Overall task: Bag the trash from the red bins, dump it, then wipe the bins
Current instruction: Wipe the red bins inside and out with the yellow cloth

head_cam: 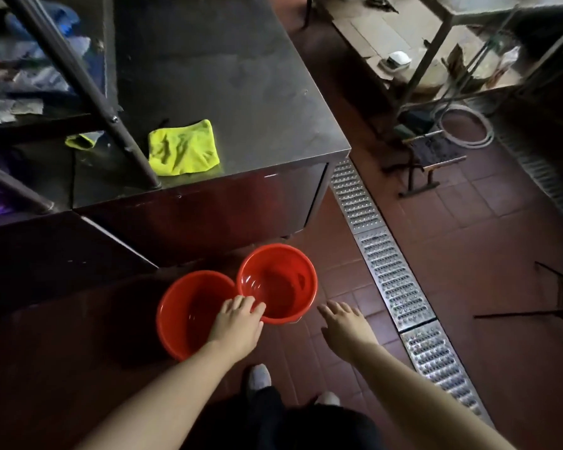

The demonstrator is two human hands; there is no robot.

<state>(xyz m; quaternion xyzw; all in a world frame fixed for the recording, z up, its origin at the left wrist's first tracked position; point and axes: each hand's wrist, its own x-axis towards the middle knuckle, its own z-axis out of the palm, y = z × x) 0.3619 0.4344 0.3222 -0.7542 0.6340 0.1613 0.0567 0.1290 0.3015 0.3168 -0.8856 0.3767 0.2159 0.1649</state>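
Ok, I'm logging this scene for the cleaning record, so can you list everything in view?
red bins: two, red, side by side on the floor below the counter, rims touching, no trash visible inside
cloth: one, yellow-green, lying on the counter
counter: one, dark metal, upper left
drain grate: one strip, silver, set in the red tile floor
stool: one, dark, right of the counter
hose: one coil, pale, on the floor by the far table
shoes: two, pale
left hand: fingers curled over the right bin's near rim
right hand: open, holding nothing
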